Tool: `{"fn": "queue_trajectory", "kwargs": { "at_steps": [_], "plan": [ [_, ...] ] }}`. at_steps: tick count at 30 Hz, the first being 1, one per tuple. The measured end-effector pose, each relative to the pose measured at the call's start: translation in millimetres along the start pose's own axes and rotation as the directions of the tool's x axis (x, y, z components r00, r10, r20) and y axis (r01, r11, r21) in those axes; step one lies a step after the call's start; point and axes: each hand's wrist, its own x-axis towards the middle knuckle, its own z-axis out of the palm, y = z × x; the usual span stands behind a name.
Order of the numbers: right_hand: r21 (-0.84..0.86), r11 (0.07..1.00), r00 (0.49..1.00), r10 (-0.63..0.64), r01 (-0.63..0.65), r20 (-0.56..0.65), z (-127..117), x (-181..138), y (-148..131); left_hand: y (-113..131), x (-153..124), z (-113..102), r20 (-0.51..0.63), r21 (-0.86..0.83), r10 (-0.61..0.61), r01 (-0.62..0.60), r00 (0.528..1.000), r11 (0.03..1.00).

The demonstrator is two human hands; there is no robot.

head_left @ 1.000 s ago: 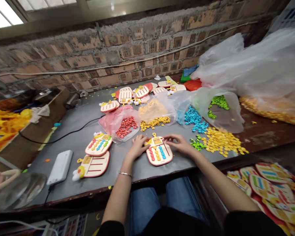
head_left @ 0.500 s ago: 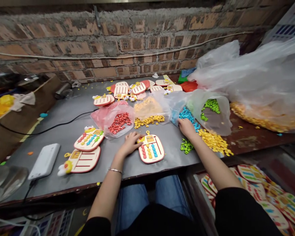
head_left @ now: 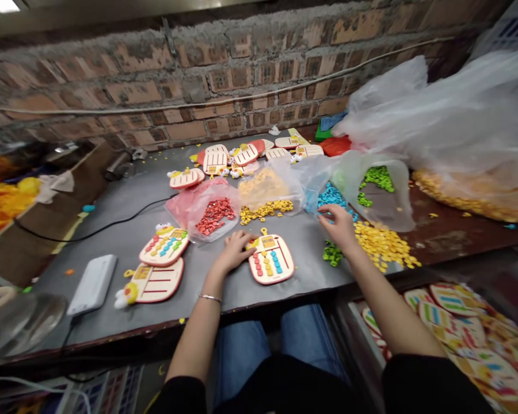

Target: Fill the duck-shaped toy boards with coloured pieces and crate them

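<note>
L hand (head_left: 236, 250), fingers apart, touches red-rimmed, rounded cream board (head_left: 271, 259): prob. light, stiff, hold by rim (head_left: 273, 283). R hand (head_left: 339, 226) nr blue plastic beads (head_left: 331, 194); can't tell if gripping.

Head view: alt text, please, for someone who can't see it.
A person's left hand touches a board of red, yellow and blue beads; the right hand is at loose blue pieces. Beyond lies an open bag of red pieces.
</note>
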Motion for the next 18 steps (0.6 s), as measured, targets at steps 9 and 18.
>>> {"fn": "queue_trajectory", "kwargs": {
  "at_steps": [9, 18],
  "plan": [
    [0.26, 0.964, 0.886, -0.165, 0.052, 0.433, 56.8, -15.1, -55.0, -2.2, 0.0, 0.7, -0.005, -0.013, 0.01, -0.01, 1.0, 1.0],
    [0.176, 0.982, 0.957, -0.118, 0.073, 0.264, 44.3, -11.0, -44.6, -0.6, -1.5, 1.5, -0.031, -0.004, 0.016, -0.016, 0.999, 1.0]
  ]
}}
